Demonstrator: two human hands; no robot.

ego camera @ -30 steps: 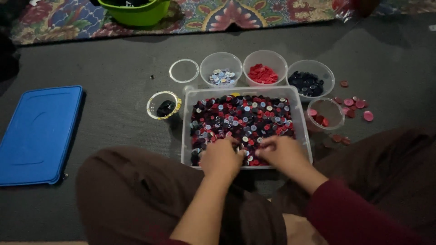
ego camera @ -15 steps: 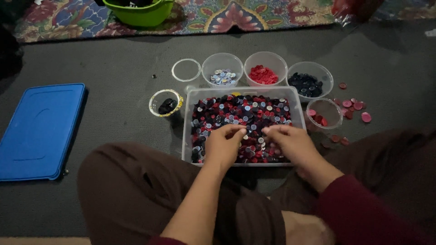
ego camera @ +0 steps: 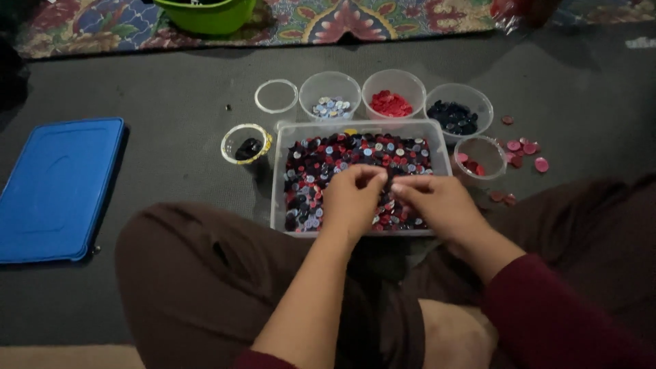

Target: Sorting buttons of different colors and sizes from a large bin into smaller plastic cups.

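Two forearms reach forward over crossed legs, and both hands meet above the near half of a clear bin (ego camera: 280,171) full of mixed buttons (ego camera: 342,154). Left hand (ego camera: 352,198) is palm down, wrist slightly bent, its fingers curled together at the tips; whether they pinch a button cannot be told. Right hand (ego camera: 441,205) angles in from the right, its fingers drawn together toward the left hand's. Beyond the bin stand small cups: pale buttons (ego camera: 331,107), red buttons (ego camera: 390,104), dark buttons (ego camera: 453,117). Farther left on the floor lies a blue lid (ego camera: 55,188).
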